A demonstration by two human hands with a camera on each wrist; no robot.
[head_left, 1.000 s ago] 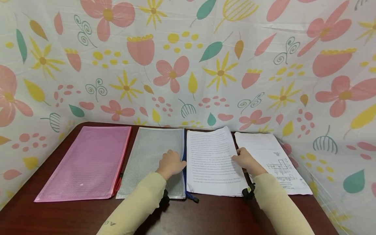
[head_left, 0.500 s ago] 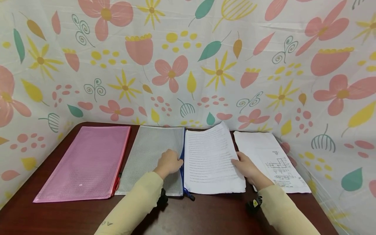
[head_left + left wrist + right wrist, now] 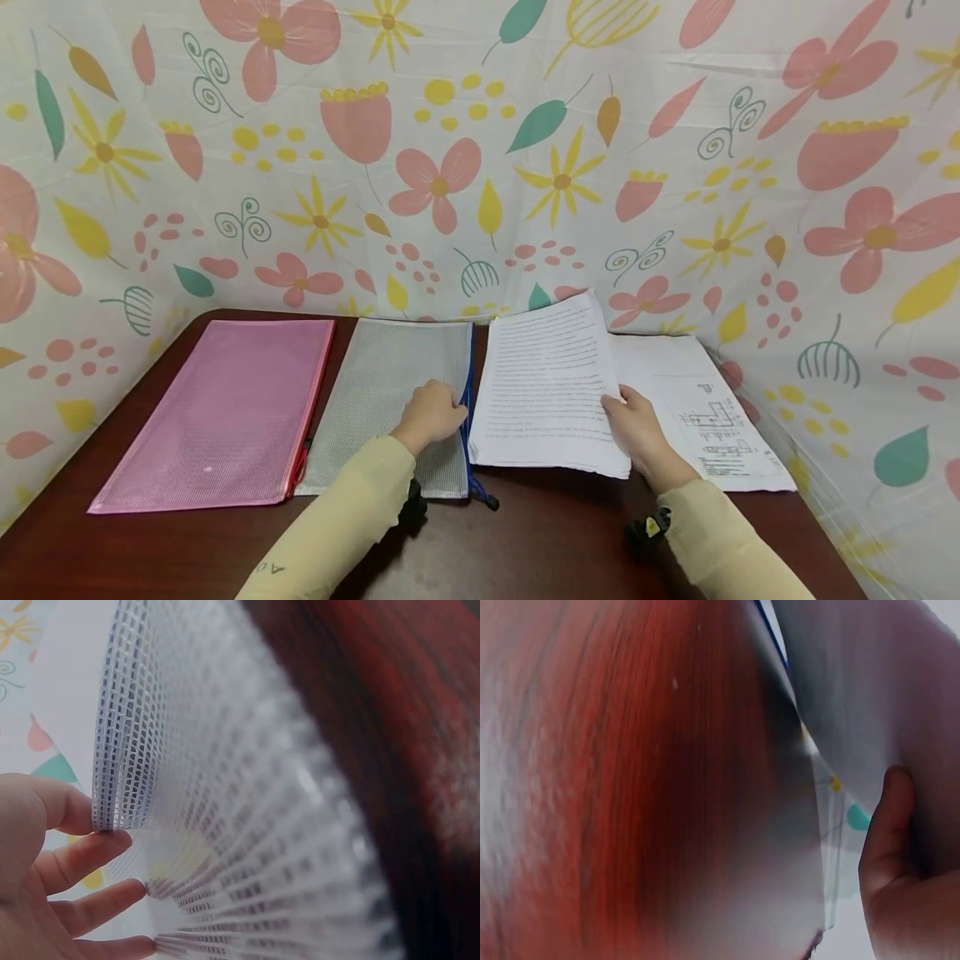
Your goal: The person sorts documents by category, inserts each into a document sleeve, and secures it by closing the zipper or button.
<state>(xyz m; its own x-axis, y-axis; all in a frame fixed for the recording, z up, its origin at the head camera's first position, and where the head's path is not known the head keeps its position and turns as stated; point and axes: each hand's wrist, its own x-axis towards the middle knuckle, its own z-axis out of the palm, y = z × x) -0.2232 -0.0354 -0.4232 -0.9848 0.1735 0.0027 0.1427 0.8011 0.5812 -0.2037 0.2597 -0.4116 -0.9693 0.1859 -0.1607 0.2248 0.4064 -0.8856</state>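
Observation:
A clear mesh zipper pouch (image 3: 375,375) with a blue zipper edge lies on the table left of centre. My left hand (image 3: 431,412) pinches its right edge, and the left wrist view shows thumb and index finger on the mesh (image 3: 225,780), its layer bowed upward. To the right, my right hand (image 3: 636,425) grips a stack of printed paper (image 3: 547,383) by its right edge, thumb on top. The sheets are raised and tilted, the far end curling up toward the wall. In the right wrist view, the thumb (image 3: 892,817) presses against the pale paper (image 3: 855,690).
A pink mesh pouch (image 3: 225,408) with a red zipper lies at the far left of the dark wood table (image 3: 525,542). Sheets with printed diagrams (image 3: 720,417) lie at the right, partly covered by the raised stack. A flowered cloth (image 3: 480,167) hangs behind the table.
My right hand has raised the printed paper stack from the table; its near edge has moved back and it now overlaps the diagram sheets. My left hand stays at the clear pouch's edge.

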